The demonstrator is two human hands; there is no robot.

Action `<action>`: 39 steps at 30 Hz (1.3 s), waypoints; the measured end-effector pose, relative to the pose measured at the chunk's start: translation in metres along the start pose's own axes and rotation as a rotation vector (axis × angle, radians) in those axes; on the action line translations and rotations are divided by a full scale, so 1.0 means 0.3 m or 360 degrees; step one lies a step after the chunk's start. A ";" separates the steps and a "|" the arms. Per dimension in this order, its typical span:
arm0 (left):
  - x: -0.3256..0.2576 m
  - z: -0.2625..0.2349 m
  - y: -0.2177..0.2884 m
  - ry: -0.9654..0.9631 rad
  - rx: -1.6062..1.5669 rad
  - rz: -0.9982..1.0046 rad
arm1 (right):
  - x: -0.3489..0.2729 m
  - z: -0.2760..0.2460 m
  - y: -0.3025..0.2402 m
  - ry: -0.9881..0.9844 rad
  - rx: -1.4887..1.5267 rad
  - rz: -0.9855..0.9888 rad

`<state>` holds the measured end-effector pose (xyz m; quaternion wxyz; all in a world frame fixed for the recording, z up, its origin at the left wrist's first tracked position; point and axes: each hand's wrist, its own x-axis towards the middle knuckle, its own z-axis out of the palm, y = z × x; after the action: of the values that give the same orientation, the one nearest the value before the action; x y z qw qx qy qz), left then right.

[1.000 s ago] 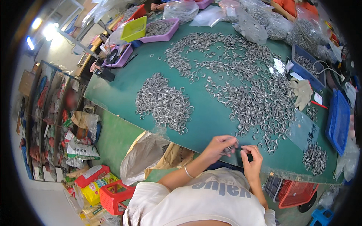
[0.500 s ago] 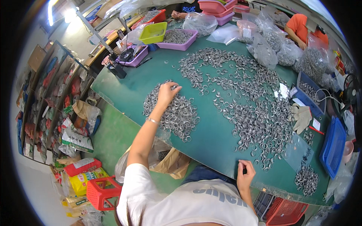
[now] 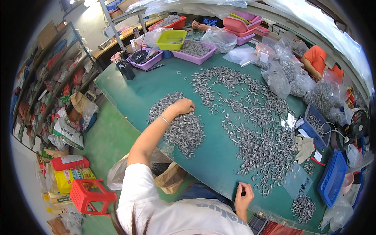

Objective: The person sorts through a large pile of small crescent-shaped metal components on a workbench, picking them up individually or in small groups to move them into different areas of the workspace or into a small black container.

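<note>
My left hand (image 3: 183, 106) reaches over the left heap of grey metal rings (image 3: 182, 131), its fingers curled down at the heap's upper right side. What lies under those fingertips is hidden. Near the table's front edge is my right hand (image 3: 243, 196), with thumb and fingers bent toward each other; whether something small sits in them I cannot make out. A much larger spread of rings (image 3: 258, 145) covers the middle and right of the green table (image 3: 129, 103). A strip of bare tabletop separates the two groups of rings.
Purple tray (image 3: 196, 58), yellow-green tray (image 3: 171, 40) and filled plastic bags (image 3: 279, 80) line the far side. At right are a glove (image 3: 304, 149), a blue basket (image 3: 332, 178) and a small ring pile (image 3: 302, 208). A red stool (image 3: 88, 196) stands left. Other people sit across the table.
The view has shifted, so the table's contents sit differently in the picture. My left hand has moved right and nearer across the heap. My right hand stays near the table edge, still curled.
</note>
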<state>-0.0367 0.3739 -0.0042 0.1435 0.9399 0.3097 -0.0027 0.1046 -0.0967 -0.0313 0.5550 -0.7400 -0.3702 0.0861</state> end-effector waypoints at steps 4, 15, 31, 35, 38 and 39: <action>-0.045 -0.002 0.048 0.0104 0.0152 0.0025 | -0.003 0.004 -0.001 0.0010 -0.0021 0.0012; -0.009 0.012 0.035 0.0158 -0.0206 0.0110 | -0.007 0.004 0.005 0.0001 0.0015 0.0021; 0.306 0.046 -0.017 0.0234 -0.0161 -0.0724 | 0.115 -0.020 -0.098 -0.0447 -0.0768 -0.0478; 0.433 0.074 -0.047 0.0225 -0.0301 -0.1023 | 0.138 0.002 -0.075 -0.0377 -0.0661 -0.0351; 0.504 0.165 -0.016 0.0475 -0.0308 -0.1093 | 0.162 0.004 -0.061 -0.0312 -0.0595 -0.0278; 0.524 0.194 0.030 0.0537 -0.0242 -0.1071 | 0.166 0.005 -0.049 -0.0290 -0.0578 -0.0237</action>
<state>0.1005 0.4428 -0.0723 0.1511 0.7595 0.6196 0.1280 0.1325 -0.0621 -0.0046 0.3815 -0.7876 -0.4818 0.0434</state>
